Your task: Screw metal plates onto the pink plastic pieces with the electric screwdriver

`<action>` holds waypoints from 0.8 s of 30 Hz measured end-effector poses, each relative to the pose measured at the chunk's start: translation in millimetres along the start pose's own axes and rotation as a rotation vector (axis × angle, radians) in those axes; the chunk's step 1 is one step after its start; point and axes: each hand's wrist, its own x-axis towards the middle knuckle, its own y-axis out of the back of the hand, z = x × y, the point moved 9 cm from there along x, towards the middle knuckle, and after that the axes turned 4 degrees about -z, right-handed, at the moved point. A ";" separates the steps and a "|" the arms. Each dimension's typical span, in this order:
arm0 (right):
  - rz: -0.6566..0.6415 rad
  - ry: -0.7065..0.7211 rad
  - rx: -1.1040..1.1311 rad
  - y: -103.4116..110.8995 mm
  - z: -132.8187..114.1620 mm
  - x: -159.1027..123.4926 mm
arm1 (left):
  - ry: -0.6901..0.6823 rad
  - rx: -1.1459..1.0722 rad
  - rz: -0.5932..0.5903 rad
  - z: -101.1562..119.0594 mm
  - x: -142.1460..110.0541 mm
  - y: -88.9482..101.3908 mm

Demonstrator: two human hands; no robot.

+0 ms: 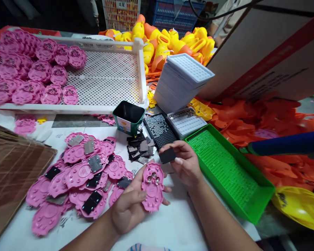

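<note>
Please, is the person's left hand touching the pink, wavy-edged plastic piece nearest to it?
Touching. The head view shows the left hand holding this pink piece, with the thumb against its left edge and fingertips showing past its right edge.

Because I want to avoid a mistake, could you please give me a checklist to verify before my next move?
1. Pink piece held in left hand: ok.
2. Black plate held in right hand: ok.
3. Shiny metal parts on the pink piece uncovered: ok.
4. Metal parts firmly fixed: cannot tell.
5. Loose plates lying nearby: ok.
</note>
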 end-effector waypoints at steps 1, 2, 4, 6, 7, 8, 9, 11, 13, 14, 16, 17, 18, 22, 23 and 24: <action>-0.007 0.028 -0.011 -0.5 -2.0 -0.3 | -0.006 0.001 0.003 1.5 0.0 -0.3; -0.017 0.061 -0.032 -1.4 -4.9 -0.8 | -0.011 0.001 0.002 2.5 0.0 -0.9; -0.058 0.134 -0.108 -6.2 -12.8 -2.5 | -0.021 -0.013 -0.006 3.3 0.2 -2.1; -0.117 0.206 -0.206 -15.1 -22.4 -4.9 | -0.039 -0.041 -0.021 4.0 0.7 -3.2; -0.148 0.251 -0.263 -20.8 -28.1 -6.5 | -0.049 -0.059 -0.032 4.4 1.0 -3.7; -0.179 0.308 -0.335 -27.1 -34.7 -8.5 | -0.060 -0.077 -0.043 5.1 1.3 -4.1; -0.208 0.371 -0.416 -33.9 -41.1 -11.0 | -0.073 -0.096 -0.054 6.0 1.7 -4.3; -0.260 0.488 -0.592 -47.1 -50.6 -16.3 | -0.099 -0.126 -0.082 8.3 2.6 -5.5; -0.299 0.552 -0.728 -56.8 -53.8 -20.2 | -0.130 -0.138 -0.103 11.4 3.5 -6.8; -0.310 0.556 -0.758 -59.2 -53.6 -21.0 | -0.142 -0.139 -0.112 12.7 4.0 -7.7; -0.320 0.551 -0.790 -61.5 -52.8 -21.9 | -0.149 -0.139 -0.120 13.4 5.3 -9.6; -0.320 0.544 -0.795 -61.9 -52.3 -22.1 | -0.146 -0.138 -0.116 13.0 6.0 -10.1; -0.319 0.532 -0.797 -62.0 -51.6 -22.0 | -0.143 -0.134 -0.108 12.5 6.7 -10.3; -0.319 0.474 -0.779 -62.6 -47.9 -20.4 | -0.125 -0.094 -0.013 9.3 8.3 -3.6; -0.322 0.466 -0.776 -63.3 -47.2 -20.4 | -0.112 -0.077 0.031 7.6 8.2 0.7; -0.326 0.465 -0.776 -64.2 -46.9 -20.8 | -0.101 -0.057 0.085 6.1 7.7 6.0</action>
